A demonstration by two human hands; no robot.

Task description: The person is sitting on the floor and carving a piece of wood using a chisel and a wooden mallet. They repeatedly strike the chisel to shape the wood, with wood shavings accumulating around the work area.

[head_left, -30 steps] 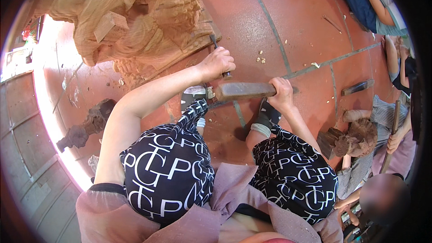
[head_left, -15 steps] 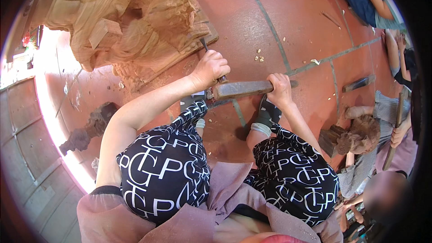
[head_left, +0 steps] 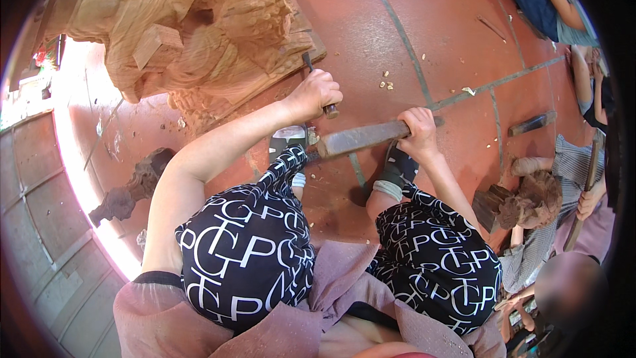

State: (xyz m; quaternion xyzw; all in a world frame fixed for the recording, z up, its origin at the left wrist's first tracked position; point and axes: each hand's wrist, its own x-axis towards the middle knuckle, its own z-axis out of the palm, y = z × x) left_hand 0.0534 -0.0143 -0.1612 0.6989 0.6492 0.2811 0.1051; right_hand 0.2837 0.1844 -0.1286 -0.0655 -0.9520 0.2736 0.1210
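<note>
A large pale-brown wood carving (head_left: 228, 36) lies on its side at the upper left, with flowing carved folds and a squared block standing out. My left hand (head_left: 314, 97) is closed around a chisel (head_left: 330, 112); its dark blade points up toward the carving's base edge. Whether the tip touches the wood I cannot tell. In my right hand (head_left: 419, 135) is a squared wooden mallet (head_left: 354, 140), gripped by its narrow handle. The mallet's thick end sits just below the chisel's handle end, with a small gap between them.
Wood chips (head_left: 386, 85) are scattered on the red tiled floor (head_left: 457, 33). Another mallet (head_left: 532, 123) lies at the right, above a dark carved piece (head_left: 530, 200). A dark gnarled carving (head_left: 136, 185) stands at the left. Other people sit along the right edge, one holding a stick (head_left: 585, 192).
The mallet's thick end has dropped away from the chisel's handle, opening a gap. My right hand has tilted with it, while my left hand has shifted only slightly.
</note>
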